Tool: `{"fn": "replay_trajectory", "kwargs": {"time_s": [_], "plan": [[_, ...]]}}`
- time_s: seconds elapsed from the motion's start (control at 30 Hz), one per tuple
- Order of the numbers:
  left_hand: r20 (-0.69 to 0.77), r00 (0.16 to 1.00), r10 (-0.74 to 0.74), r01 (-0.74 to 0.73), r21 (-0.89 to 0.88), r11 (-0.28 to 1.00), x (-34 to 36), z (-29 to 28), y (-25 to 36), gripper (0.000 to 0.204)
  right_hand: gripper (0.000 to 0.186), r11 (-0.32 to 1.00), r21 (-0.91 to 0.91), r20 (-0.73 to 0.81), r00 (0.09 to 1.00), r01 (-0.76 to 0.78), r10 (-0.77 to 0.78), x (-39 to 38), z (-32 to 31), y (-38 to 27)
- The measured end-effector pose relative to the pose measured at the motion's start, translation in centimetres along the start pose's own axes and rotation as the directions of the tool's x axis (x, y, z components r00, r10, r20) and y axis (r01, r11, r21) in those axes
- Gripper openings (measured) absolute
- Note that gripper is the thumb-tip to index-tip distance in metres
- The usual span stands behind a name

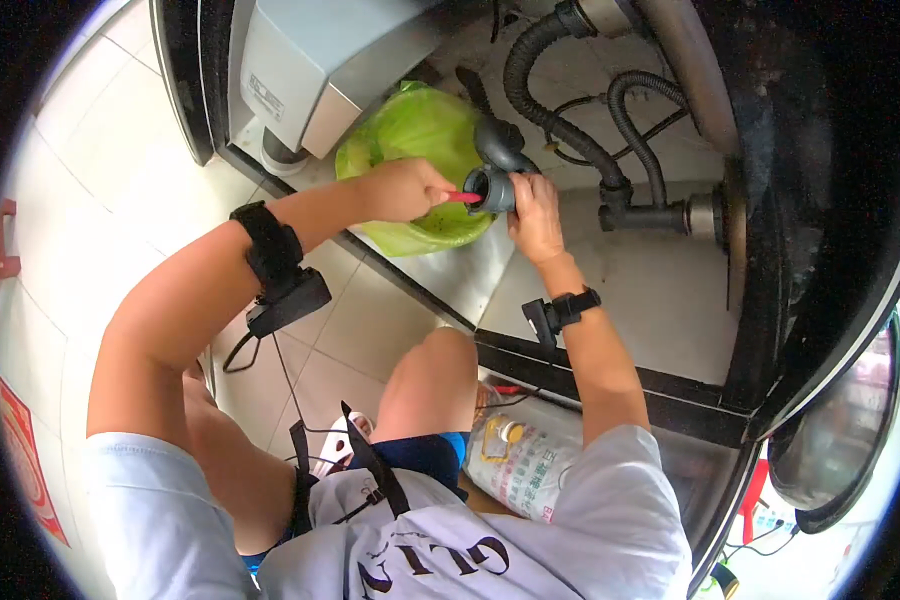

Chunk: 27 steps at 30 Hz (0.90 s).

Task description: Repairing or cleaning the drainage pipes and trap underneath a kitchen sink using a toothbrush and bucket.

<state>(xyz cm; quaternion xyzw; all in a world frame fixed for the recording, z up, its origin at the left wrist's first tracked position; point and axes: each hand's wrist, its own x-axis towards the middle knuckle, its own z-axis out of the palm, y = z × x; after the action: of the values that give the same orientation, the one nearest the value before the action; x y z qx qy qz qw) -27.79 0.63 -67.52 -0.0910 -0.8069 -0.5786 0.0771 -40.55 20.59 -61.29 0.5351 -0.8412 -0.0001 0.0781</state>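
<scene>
The left hand (400,188) is clenched around a thin red tool (462,197), whose tip points into the open mouth of a grey pipe elbow (497,165); the right hand (535,215) grasps that elbow from below and behind, fingers wrapped on its collar; the 2 hands sit just beside each other, with the elbow between them. The elbow hangs inside an open cabinet under a sink, above the cabinet floor (650,290), and just in front of a green plastic bag (420,130) that bulges behind the left hand. To the right of the elbow, 2 black ribbed hoses (560,120) curve down to a black joint (635,215) near the cabinet wall; a grey metal box (310,65) stands at the upper left. Each forearm carries a black strap with a small device; the left one (280,275) trails a thin cable. The person crouches on a pale tiled floor (90,200), 1 bare knee (440,350) raised near the cabinet edge; a white printed bag (520,460) lies below the right forearm.
</scene>
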Motion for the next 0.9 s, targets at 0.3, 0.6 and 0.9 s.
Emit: {"fn": "replay_trajectory", "kwargs": {"time_s": [0.3, 0.6, 0.9], "plan": [[0.106, 0.880, 0.463, -0.330, 0.839, 0.433, -0.4, -2.1, 3.2, 0.034, 0.055, 1.000, -0.021, -0.023, 1.000, -0.003, 0.003, 0.0, 0.3, 0.0], [-0.094, 0.982, 0.163, -0.119, 0.363, 0.924, -0.6, 0.8, -0.4, 0.034, 0.053, 0.997, -0.047, -0.067, 0.996, 0.057, -0.060, 0.2, 0.3, -0.5], [0.097, 0.936, -0.338, 0.351, -0.314, 0.882, -1.3, -2.6, 0.2, 0.030, 0.055, 0.997, -0.076, -0.034, 0.999, 0.002, -0.005, -0.6, 0.6, -0.1]]}}
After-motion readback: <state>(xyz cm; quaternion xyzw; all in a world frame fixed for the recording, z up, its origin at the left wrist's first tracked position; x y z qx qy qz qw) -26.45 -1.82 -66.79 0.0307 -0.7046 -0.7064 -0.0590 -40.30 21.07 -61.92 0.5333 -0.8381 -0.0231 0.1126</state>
